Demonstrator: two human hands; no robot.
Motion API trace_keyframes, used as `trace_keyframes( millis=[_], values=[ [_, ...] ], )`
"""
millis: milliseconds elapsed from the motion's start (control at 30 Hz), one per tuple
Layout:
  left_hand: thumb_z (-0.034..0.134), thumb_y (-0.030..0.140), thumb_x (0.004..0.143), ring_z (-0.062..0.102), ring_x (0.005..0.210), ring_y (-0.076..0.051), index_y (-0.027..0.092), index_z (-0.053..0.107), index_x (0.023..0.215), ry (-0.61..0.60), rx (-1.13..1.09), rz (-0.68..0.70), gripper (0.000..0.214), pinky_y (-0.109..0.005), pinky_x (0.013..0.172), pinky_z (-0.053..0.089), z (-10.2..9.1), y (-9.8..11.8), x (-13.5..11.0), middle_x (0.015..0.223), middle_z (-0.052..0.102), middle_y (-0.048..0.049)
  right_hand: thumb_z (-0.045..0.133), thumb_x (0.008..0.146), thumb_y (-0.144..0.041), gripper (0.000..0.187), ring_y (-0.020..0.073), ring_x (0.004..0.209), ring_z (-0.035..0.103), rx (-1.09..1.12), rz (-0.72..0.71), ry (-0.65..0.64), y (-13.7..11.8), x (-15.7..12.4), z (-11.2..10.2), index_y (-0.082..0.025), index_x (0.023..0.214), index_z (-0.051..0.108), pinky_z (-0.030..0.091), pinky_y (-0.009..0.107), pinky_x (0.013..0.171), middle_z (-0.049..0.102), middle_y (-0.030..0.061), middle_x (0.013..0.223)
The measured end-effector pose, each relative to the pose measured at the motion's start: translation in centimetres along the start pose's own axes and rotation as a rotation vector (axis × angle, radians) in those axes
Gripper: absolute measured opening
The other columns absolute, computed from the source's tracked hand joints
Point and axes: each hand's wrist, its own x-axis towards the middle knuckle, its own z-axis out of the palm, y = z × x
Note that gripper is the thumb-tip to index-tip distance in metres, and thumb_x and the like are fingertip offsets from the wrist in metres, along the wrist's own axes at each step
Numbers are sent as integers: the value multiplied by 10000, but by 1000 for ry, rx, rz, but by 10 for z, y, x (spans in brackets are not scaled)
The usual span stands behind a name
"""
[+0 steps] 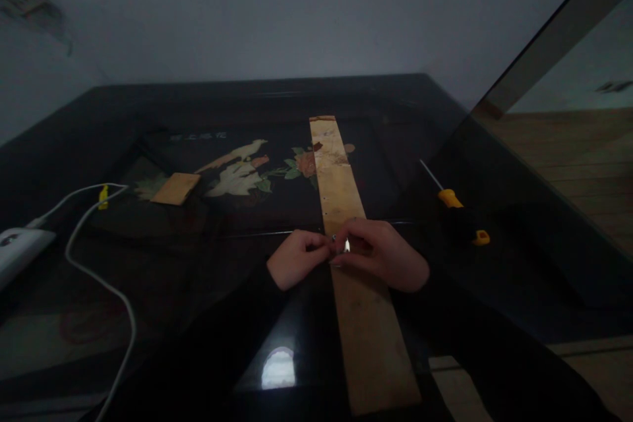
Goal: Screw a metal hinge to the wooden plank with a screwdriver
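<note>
A long wooden board [368,330] lies lengthwise on the dark glossy table, with a few small dark holes along its far half. Over its middle, my right hand [383,254] pinches a small shiny metal piece [347,246], too small to name for sure. My left hand [301,257] comes in from the left edge of the board, thumb and forefinger pressed together at the same metal piece. The fingertips of both hands nearly meet there, and they partly hide it. To the right lies a screwdriver [450,199] with a yellow and black handle, its shaft pointing away.
The dark table [198,316] carries a flower and bird picture. A small wooden square [176,188] rests on the left, near a white cable [126,300] with a yellow tie [103,197]. A white power strip [22,247] sits at the left edge. Behind rises a wall [247,13].
</note>
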Motion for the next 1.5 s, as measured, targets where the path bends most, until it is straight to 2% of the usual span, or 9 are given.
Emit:
trace_keyframes(
  millis=[133, 267, 400, 500, 667, 867, 1167, 1400, 1500],
  values=[
    [592, 365, 748, 340, 447, -72, 138, 586, 558, 5, 35, 33, 297, -202, 471, 265, -1, 0, -1, 416, 394, 67, 659, 766, -419, 276, 81, 572, 438, 428, 149, 92, 2, 1, -6, -172, 734, 540, 326, 215, 529, 519, -29, 640],
    [554, 392, 774, 318, 424, -65, 137, 589, 571, -15, 65, 30, 327, -206, 461, 246, -2, -1, -1, 403, 390, 69, 636, 769, -429, 291, 34, 442, 326, 887, 333, 42, 11, 6, -8, -171, 750, 502, 212, 192, 419, 540, -38, 624],
    [551, 460, 762, 326, 394, -60, 144, 552, 562, -12, 98, -10, 373, -204, 433, 229, -2, -4, -1, 401, 405, 65, 638, 756, -335, 197, 43, 453, 373, 1031, 360, 56, 15, 8, -6, -166, 787, 543, 221, 194, 409, 553, -30, 639],
    [543, 515, 760, 332, 365, -60, 151, 536, 588, -27, 67, -43, 403, -203, 404, 224, -2, -6, -1, 396, 414, 63, 605, 788, -363, 218, 39, 423, 296, 898, 358, 73, 12, 6, -7, -161, 870, 605, 189, 201, 407, 462, -64, 565],
    [563, 555, 735, 311, 341, -54, 163, 507, 589, -60, 15, -68, 422, -200, 386, 214, -2, -6, -1, 373, 395, 74, 634, 774, -318, 197, 99, 634, 482, 358, 204, 163, 9, 6, -8, -155, 873, 686, 366, 235, 586, 613, 7, 736],
    [565, 554, 730, 304, 350, -48, 163, 487, 555, -84, 47, -52, 435, -199, 388, 199, -2, -6, -1, 380, 384, 74, 698, 738, -309, 228, 95, 532, 423, -12, 201, 124, 17, 5, 3, -165, 913, 720, 305, 231, 531, 549, -26, 582],
    [592, 525, 711, 314, 356, -47, 146, 546, 610, -89, 25, -66, 395, -194, 389, 195, -2, -4, -1, 392, 385, 80, 628, 800, -254, 114, 145, 695, 578, -123, 54, 171, 18, 4, 14, -176, 854, 691, 387, 256, 659, 671, 38, 771],
    [622, 568, 693, 305, 343, -44, 144, 536, 644, -83, -105, -45, 436, -191, 374, 193, -5, -10, 2, 384, 387, 81, 603, 805, -271, 117, 91, 512, 414, -14, 11, 197, 8, 2, 9, -179, 846, 662, 308, 223, 523, 494, -39, 562],
    [633, 581, 692, 316, 346, -43, 143, 522, 622, -86, -123, -20, 457, -190, 371, 193, -5, -11, 2, 389, 389, 77, 579, 808, -291, 129, 90, 538, 414, 133, 62, 248, 3, 2, 5, -173, 822, 629, 315, 225, 529, 488, -35, 590]
  ],
)
